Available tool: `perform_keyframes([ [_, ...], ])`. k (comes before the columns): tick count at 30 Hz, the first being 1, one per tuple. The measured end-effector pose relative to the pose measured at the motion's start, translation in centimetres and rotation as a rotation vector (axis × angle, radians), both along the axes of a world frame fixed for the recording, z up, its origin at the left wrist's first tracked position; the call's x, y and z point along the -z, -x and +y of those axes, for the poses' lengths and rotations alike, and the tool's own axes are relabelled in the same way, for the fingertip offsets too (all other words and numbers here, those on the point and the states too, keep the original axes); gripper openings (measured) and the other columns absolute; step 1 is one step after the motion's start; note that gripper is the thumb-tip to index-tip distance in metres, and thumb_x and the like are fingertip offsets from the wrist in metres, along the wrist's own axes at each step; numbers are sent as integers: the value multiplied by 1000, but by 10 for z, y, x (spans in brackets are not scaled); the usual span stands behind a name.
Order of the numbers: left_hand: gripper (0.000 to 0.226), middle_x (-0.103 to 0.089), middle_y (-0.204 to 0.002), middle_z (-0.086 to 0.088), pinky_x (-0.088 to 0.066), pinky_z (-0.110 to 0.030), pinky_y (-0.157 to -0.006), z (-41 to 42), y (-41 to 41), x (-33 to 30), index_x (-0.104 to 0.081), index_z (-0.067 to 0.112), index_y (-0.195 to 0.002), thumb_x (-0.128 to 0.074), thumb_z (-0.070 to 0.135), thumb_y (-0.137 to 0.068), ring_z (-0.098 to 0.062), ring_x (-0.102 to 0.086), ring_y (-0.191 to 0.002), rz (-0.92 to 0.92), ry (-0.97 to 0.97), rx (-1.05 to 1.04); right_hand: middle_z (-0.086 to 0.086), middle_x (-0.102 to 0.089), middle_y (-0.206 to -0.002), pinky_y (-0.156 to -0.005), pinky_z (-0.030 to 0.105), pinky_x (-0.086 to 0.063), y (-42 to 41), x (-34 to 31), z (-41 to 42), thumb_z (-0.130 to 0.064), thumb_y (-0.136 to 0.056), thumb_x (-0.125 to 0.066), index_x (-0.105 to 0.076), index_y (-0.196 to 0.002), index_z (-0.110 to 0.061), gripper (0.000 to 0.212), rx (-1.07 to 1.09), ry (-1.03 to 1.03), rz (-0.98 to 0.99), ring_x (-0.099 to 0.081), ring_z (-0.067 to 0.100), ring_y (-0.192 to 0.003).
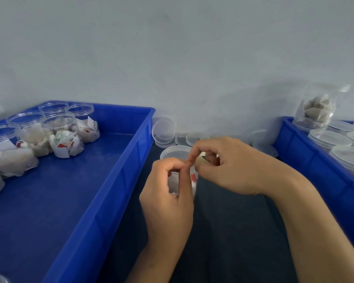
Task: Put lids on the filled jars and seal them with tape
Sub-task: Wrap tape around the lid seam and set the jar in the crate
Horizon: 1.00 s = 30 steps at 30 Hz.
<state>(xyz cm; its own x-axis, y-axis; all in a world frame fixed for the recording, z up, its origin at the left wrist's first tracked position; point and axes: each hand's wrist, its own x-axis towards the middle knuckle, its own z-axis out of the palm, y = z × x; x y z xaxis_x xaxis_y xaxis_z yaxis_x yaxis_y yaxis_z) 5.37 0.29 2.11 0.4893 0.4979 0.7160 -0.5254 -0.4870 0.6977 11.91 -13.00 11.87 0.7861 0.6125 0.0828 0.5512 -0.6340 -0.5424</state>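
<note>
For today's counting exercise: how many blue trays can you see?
2. One tray on the left holds open filled jars; the other tray at the right edge holds lidded jars. Both run out of frame, so others may be hidden.

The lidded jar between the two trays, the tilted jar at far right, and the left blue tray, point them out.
lidded jar (175, 152), head view, on its lid top.
tilted jar (317, 109), head view, on its clear side wall.
left blue tray (119, 180), head view, on its right wall.
</note>
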Motion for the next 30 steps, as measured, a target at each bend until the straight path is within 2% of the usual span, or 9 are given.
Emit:
perform_keyframes([
  [3, 20, -67, -90, 13, -50, -15, -73, 0, 0, 0, -59, 32, -99, -72, 18, -100, -13, -68, -88, -17, -25, -11, -9, -55, -63, -59, 44, -56, 2, -3, -2, -40, -99, -60, -70, -94, -43, 12, 13, 24, -28, -48, 10, -54],
  [7, 15, -65, -89, 13, -51, -24, -68, -1, 0, 1, -57, 35, -98, -70, 27, -99, -15, -66, -86, -20, -56, -38, -30, -59, -68, -56, 33, -57, 2, -5, -4, -42, -97, -63, -73, -91, -46, 12, 59, 60, -66, -58, 9, -54],
  [10, 8, -61, -88, 13, -49, -23, -68, -1, -2, 3, -59, 27, -95, -66, 26, -98, -14, -63, -83, -33, -116, -82, -37, -58, -69, -57, 32, -53, 2, -6, -5, -50, -95, -65, -73, -91, -48, 10, 93, 97, -86, -63, 11, -60],
  [13, 7, -58, -88, 16, -46, -24, -69, 0, -4, 6, -60, 21, -93, -65, 25, -98, -13, -58, -82, -24, -132, -94, -33, -56, -61, -56, 27, -44, 0, -5, -9, -55, -94, -66, -76, -87, -49, 14, 96, 118, -71, -58, 9, -57],
  [18, 12, -55, -92, 18, -46, -27, -69, 2, -5, 7, -52, 34, -98, -62, 29, -94, -15, -58, -87, 43, -111, -64, -25, -54, -52, -53, 14, -34, -2, -7, -17, -54, -96, -67, -79, -87, -47, 17, 25, 59, 14, -52, -1, -50],
  [22, 22, -56, -96, 19, -46, -27, -72, 1, -4, 10, -55, 32, -103, -69, 20, -91, -15, -59, -87, 72, -158, -73, -20, -54, -51, -52, 25, -43, -7, -1, -15, -49, -95, -67, -77, -82, -49, 16, 53, 102, 1, -47, 8, -48],
  [25, 23, -56, -97, 18, -46, -29, -73, 5, -5, 14, -61, 22, -105, -72, 12, -88, -15, -56, -88, 37, -201, -136, -26, -60, -58, -56, 29, -50, -10, 3, -15, -51, -94, -66, -75, -82, -50, 15, 101, 160, -47, -60, 9, -57],
  [28, 40, -56, -117, 4, -46, -34, -83, 11, -9, 21, -60, 12, -117, -74, 14, -80, -23, -53, -104, 34, -184, -195, -19, -70, -76, -68, 40, -62, -13, 7, -16, -52, -93, -66, -75, -84, -49, 13, 122, 155, -50, -71, 16, -71],
  [30, 61, -48, -132, 5, -48, -35, -93, 14, -13, 27, -50, 18, -131, -80, 21, -78, -19, -52, -120, 83, -136, -101, -20, -71, -80, -73, 42, -63, -14, 8, -15, -52, -92, -66, -75, -85, -48, 12, 128, 153, -39, -72, 15, -75],
])
